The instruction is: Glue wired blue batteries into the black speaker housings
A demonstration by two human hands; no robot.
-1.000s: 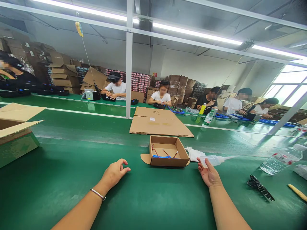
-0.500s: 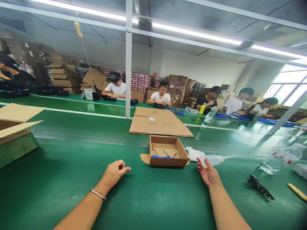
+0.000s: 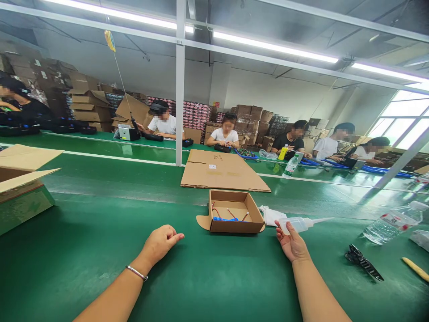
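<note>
My right hand (image 3: 292, 243) holds a translucent plastic squeeze bottle (image 3: 296, 225) between thumb and fingers. The bottle lies nearly level, its long thin nozzle pointing right. Curled loosely above the green tabletop (image 3: 214, 281), my left hand (image 3: 161, 243) shows nothing in its fingers. Between and beyond both hands sits a small cardboard box (image 3: 236, 227), its top uncovered and a flap out at the left. Inside it lie blue parts (image 3: 225, 219) with thin red and dark wires ending in small white connectors. A white cloth or packet (image 3: 272, 215) rests just behind the squeeze bottle.
Flattened cardboard (image 3: 223, 172) lies behind the box. A larger opened carton (image 3: 25, 203) stands left. To the right are a lying water bottle (image 3: 390, 226), a black claw clip (image 3: 363, 262) and a tan stick (image 3: 415, 269). A white post (image 3: 180, 98) rises mid-table; several co-workers sit opposite.
My hands and the squeeze bottle stay practically where they were; my left fingers have shifted very slightly. Across the table, one co-worker's arm has reached left and another's hand has dropped from the face.
</note>
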